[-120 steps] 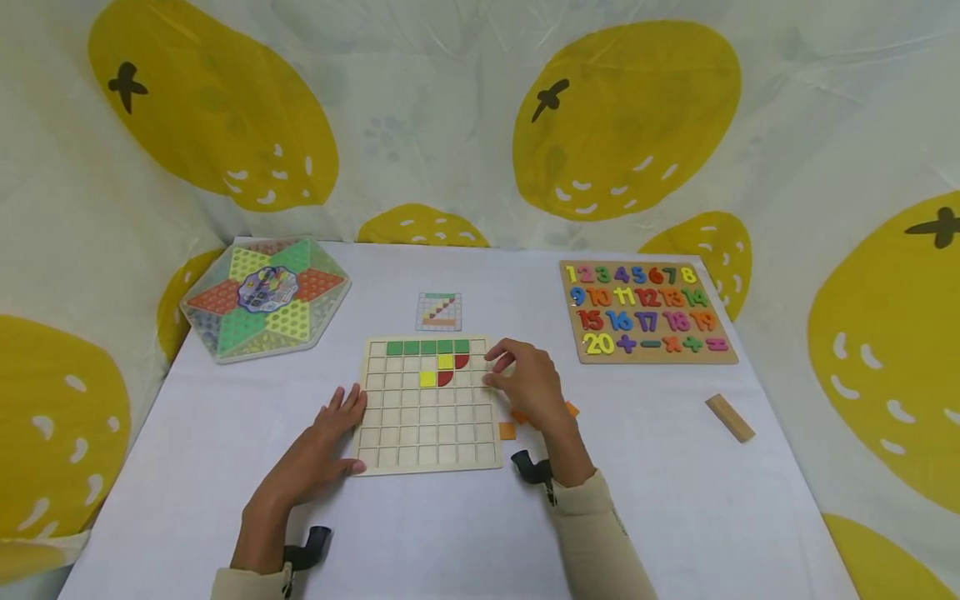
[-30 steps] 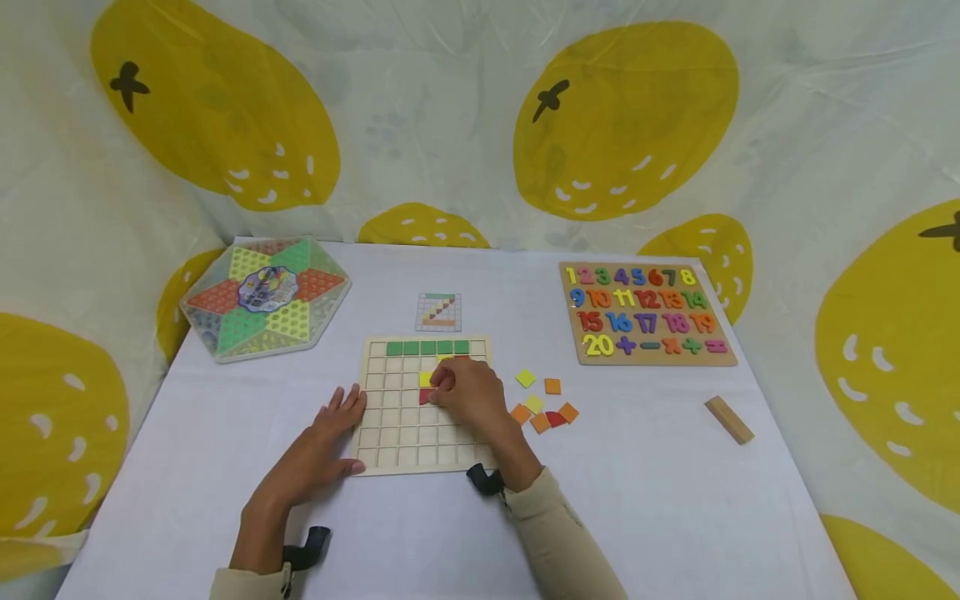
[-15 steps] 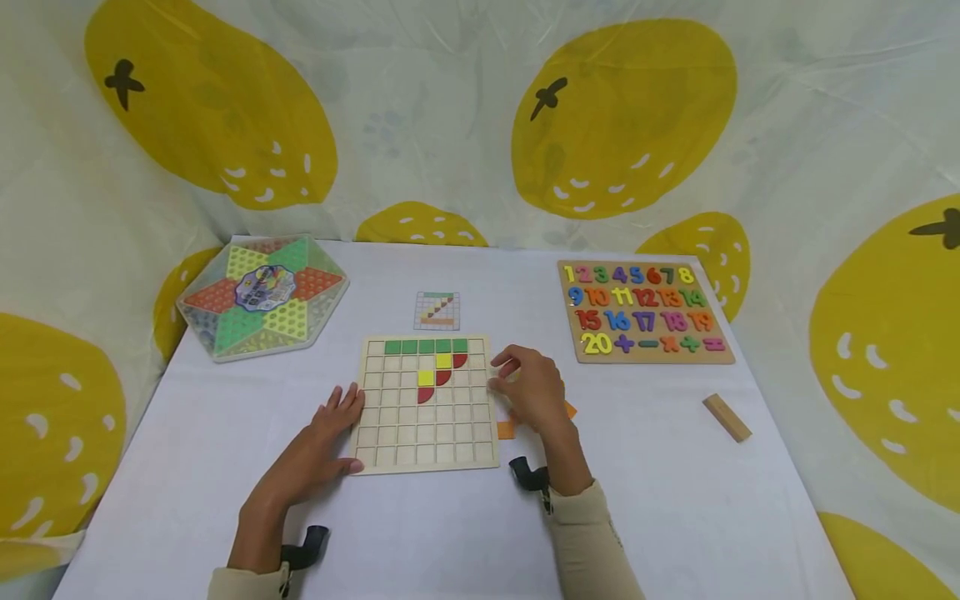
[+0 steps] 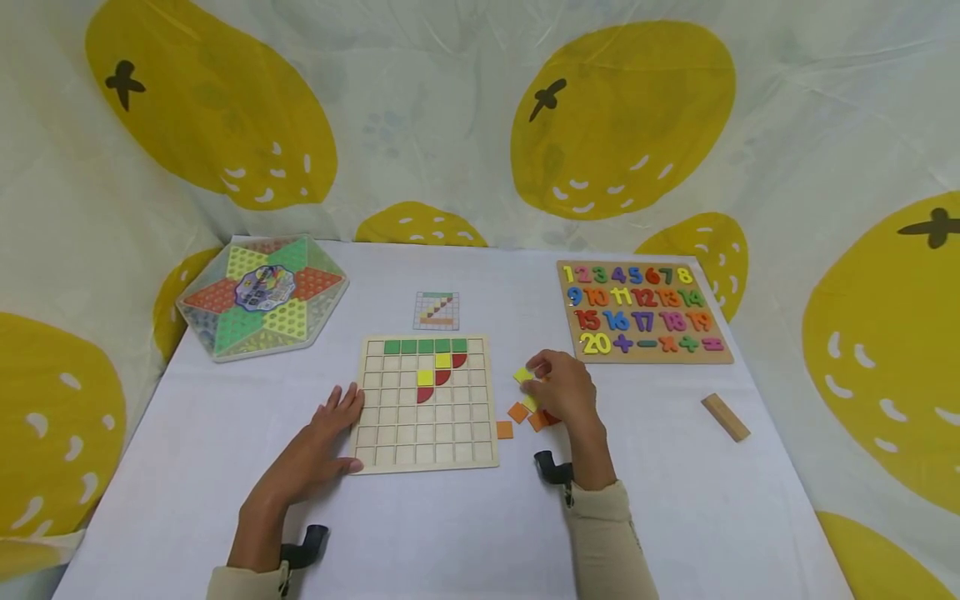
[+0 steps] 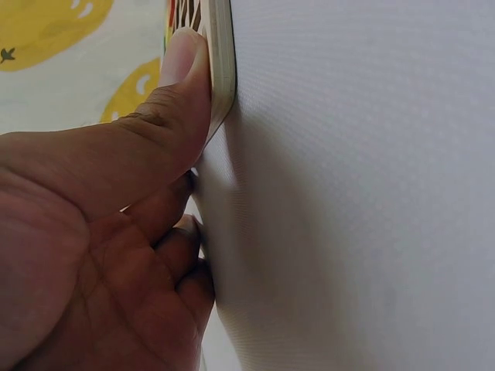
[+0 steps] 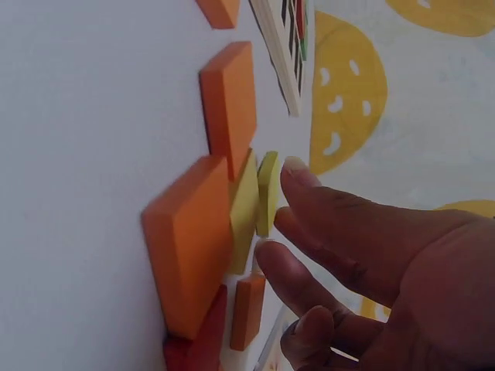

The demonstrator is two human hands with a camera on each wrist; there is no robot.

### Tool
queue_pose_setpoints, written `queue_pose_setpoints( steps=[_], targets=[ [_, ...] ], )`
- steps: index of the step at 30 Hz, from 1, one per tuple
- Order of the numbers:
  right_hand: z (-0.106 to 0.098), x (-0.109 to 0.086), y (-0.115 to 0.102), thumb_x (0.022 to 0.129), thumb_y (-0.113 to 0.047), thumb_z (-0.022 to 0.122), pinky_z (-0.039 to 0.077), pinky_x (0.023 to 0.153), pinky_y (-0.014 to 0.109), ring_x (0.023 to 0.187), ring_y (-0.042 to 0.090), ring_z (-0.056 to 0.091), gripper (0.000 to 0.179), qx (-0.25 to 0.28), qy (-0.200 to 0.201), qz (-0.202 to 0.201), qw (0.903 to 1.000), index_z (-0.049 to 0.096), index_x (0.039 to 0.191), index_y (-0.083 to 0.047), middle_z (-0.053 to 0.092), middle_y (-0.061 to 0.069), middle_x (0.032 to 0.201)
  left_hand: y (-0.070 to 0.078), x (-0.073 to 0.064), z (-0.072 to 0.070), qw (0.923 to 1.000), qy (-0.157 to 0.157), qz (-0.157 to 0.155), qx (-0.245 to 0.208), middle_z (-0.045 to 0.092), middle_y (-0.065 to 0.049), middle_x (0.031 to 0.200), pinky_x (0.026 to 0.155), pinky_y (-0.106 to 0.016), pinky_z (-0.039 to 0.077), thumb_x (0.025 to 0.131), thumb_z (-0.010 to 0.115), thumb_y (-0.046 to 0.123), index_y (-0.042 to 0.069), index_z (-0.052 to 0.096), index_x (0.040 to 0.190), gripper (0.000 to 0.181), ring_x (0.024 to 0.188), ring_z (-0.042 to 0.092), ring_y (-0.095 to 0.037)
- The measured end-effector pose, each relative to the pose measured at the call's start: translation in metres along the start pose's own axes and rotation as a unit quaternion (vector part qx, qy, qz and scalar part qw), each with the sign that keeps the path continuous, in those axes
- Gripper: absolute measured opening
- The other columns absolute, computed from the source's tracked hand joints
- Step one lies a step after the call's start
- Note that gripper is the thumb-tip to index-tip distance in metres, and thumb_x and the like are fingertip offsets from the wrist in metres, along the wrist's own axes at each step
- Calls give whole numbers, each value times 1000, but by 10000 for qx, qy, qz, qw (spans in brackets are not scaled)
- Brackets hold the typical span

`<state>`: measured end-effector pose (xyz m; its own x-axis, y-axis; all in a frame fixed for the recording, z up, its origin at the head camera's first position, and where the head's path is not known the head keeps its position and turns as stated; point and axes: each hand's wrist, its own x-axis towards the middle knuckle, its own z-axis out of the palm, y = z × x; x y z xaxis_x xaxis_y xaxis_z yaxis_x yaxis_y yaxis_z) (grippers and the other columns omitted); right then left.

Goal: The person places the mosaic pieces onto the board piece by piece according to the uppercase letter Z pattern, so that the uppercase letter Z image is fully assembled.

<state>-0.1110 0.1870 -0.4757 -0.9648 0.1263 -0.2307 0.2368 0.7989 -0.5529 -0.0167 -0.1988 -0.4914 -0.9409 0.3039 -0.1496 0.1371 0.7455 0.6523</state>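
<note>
A wooden grid board (image 4: 386, 437) lies flat on the white table. Green tiles (image 4: 425, 346) run along its top row, and two yellow squares (image 4: 426, 378) sit beside three red quarter-round tiles (image 4: 425, 393) in a diagonal. My left hand (image 4: 318, 446) rests at the board's left edge, its thumb on the lower corner. Right of the board, my right hand (image 4: 566, 390) hovers over loose tiles, thumb and fingers apart. Between them and the table, a loose yellow tile (image 6: 268, 193) lies close to the fingertips. Orange tiles (image 6: 189, 247) and part of a red one (image 6: 205, 340) lie nearby.
A small pattern card (image 4: 437, 311) lies behind the board. At the back left is a hexagonal star-patterned game box (image 4: 330, 312); a number puzzle board (image 4: 645, 312) lies at the back right. A thin wooden strip (image 4: 725, 417) is on the right.
A third red quarter-round tile now sits on the board, placed by my right hand. That hand has since moved right, over the loose tiles. My left hand stays put.
</note>
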Motion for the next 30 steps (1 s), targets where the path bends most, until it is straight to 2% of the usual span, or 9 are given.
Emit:
queue_pose_setpoints(
  steps=[6, 12, 22, 30],
  targets=[
    [9, 4, -2, 88, -24, 88, 49, 72, 35, 87, 25, 61, 24, -196, -8, -5, 9998, 74, 106, -16, 67, 5, 97, -2, 2, 3, 9999, -79, -115, 20, 21, -16, 176, 135, -61, 13, 78, 90, 4, 4, 30, 167, 107, 166, 10, -42],
    [12, 2, -7, 86, -19, 89, 46, 66, 34, 79, 24, 60, 23, -131, 77, -90, 9998, 70, 99, -16, 65, 4, 87, -3, 4, 3, 9998, -121, -144, 7, 20, -16, 176, 135, -62, 12, 78, 89, 3, 4, 29, 167, 107, 166, 9, -41],
    [18, -12, -30, 93, -17, 81, 42, 56, 30, 75, 23, 57, 20, 97, 157, -427, 9989, 73, 109, -27, 61, 3, 84, -3, 1, 1, 9999, -80, -32, -92, 21, -17, 176, 136, -58, 11, 78, 89, 5, 4, 30, 166, 106, 166, 11, -42],
    [32, -27, -59, 95, -24, 81, 44, 64, 30, 85, 22, 58, 10, 188, 96, -781, 9967, 78, 104, -27, 68, -5, 83, -5, 2, 0, 9998, -99, -57, -136, 20, -15, 177, 138, -51, 6, 79, 88, 5, 5, 29, 167, 107, 167, 9, -41]
  ],
)
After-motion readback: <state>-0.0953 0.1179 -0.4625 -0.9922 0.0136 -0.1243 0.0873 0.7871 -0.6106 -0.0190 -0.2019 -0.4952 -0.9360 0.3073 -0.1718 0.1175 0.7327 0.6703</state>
